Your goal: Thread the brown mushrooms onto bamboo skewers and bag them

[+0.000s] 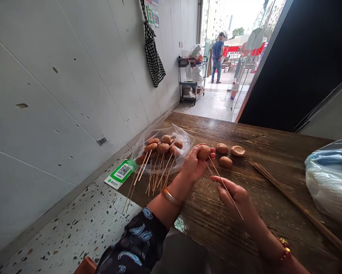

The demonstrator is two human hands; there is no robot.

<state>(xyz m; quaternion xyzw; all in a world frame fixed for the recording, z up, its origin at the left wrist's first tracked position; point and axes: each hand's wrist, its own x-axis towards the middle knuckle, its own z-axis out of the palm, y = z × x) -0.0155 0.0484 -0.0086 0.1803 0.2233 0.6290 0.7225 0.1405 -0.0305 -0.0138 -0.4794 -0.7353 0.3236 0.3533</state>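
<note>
Where skewers (216, 170) meet mushroom (204, 152), edge perhaps pierced

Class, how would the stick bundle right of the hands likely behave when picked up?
The stick bundle would probably be fairly stiff, lying straight. Each stick looks thin, so might feel light. Separate sticks are visible, so they could spread apart.

- One mushroom (204, 152) in the left hand (196, 164), with two thin skewers (215, 167).
- Three loose mushrooms (226, 162) toward the far edge of the wooden surface (273, 205).
- One clear bag (186, 135) near the left edge, holding at least six skewered mushrooms (163, 148).
- One bundle of sticks (298, 205), too tight to count, on the right part.
- One filled plastic bag (330, 179), farther right.
- One QR-code sign (121, 173) at the left edge.
</note>
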